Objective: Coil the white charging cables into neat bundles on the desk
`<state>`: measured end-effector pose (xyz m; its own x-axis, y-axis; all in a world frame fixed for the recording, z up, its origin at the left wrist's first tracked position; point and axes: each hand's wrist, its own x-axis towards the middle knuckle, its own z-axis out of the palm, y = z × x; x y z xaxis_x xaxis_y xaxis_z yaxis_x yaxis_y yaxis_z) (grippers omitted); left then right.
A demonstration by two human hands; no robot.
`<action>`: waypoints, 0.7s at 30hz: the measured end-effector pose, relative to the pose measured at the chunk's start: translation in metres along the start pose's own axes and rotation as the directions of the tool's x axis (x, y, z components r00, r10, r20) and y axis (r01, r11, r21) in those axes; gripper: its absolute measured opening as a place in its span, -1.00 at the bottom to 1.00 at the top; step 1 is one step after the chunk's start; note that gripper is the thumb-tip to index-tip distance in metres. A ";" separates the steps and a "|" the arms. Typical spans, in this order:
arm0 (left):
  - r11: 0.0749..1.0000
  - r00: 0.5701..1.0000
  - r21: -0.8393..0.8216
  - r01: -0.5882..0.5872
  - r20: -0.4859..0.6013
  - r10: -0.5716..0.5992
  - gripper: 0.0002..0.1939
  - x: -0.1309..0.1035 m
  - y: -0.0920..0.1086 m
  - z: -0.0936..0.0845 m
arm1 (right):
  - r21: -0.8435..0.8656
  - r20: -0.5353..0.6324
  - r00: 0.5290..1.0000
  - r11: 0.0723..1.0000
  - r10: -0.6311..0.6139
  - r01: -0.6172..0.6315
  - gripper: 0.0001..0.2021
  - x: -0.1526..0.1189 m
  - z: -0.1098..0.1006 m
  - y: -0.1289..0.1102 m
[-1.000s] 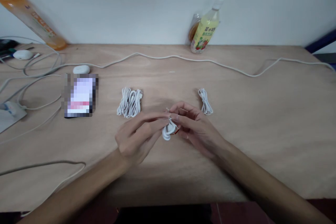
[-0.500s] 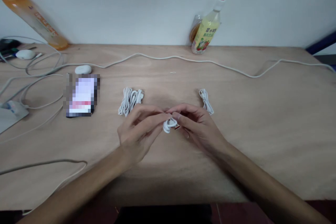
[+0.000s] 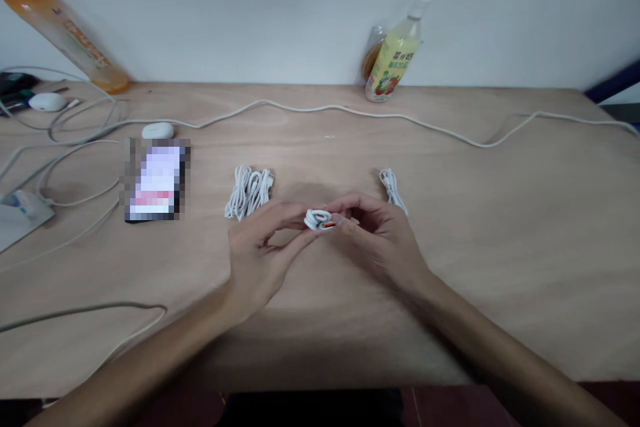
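Between my fingertips, above the middle of the table, is a small coiled white USB cable [image 3: 318, 219] with an orange-red part at its connector end. My left hand [image 3: 265, 240] pinches the coil from the left, thumb below and fingers above. From the other side my right hand [image 3: 377, 230] grips the cable near the orange-red connector. Beyond my left hand lie bundled white cables [image 3: 247, 192], partly covered by the fingers. Another bundled white cable [image 3: 393, 189] rests just past my right hand.
A white cable [image 3: 330, 107] runs across the back of the wooden table [image 3: 500, 227]. At left are a phone [image 3: 157, 177], a white earbud case [image 3: 158, 131] and looped cables. An orange drink bottle [image 3: 65, 37] and a yellow-labelled bottle [image 3: 396, 57] stand by the wall.
The coiled cable has moved up slightly and turned between my fingers, so its loops now face me. My left thumb has dropped beneath it. The other objects stay where they were.
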<state>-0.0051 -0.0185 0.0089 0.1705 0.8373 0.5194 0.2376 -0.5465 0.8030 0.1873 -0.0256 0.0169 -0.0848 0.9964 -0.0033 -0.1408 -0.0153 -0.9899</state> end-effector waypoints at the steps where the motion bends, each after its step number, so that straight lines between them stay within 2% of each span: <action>1: 0.999 1.000 -0.027 0.029 -0.004 -0.030 -0.85 0.000 0.000 0.001 | -0.009 -0.003 1.000 1.000 0.000 0.000 -0.90 0.000 0.000 0.000; 7: 0.945 0.976 -0.247 0.212 0.014 -0.215 -0.77 0.001 -0.001 0.007 | -0.030 -0.014 1.000 1.000 0.008 -0.008 -0.90 -0.001 -0.001 -0.002; 12: 0.868 0.950 -0.394 0.301 0.040 -0.311 -0.75 0.004 0.000 0.009 | -0.048 0.009 1.000 0.999 0.002 -0.001 -0.90 0.000 -0.002 0.000; 17: 0.808 0.905 -0.435 0.398 0.040 -0.424 -0.74 0.007 0.002 0.009 | -0.109 -0.005 1.000 0.994 0.018 -0.018 -0.89 0.002 -0.005 0.004; 21: 0.782 0.891 -0.449 0.431 0.074 -0.448 -0.73 0.008 0.002 0.009 | -0.112 -0.035 0.999 0.993 0.019 -0.023 -0.88 0.001 -0.004 0.005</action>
<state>0.0050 -0.0125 0.0122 0.1161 0.9899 0.0810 -0.1702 -0.0605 0.9835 0.1901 -0.0239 0.0115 -0.0529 0.9982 -0.0268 -0.0273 -0.0283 -0.9992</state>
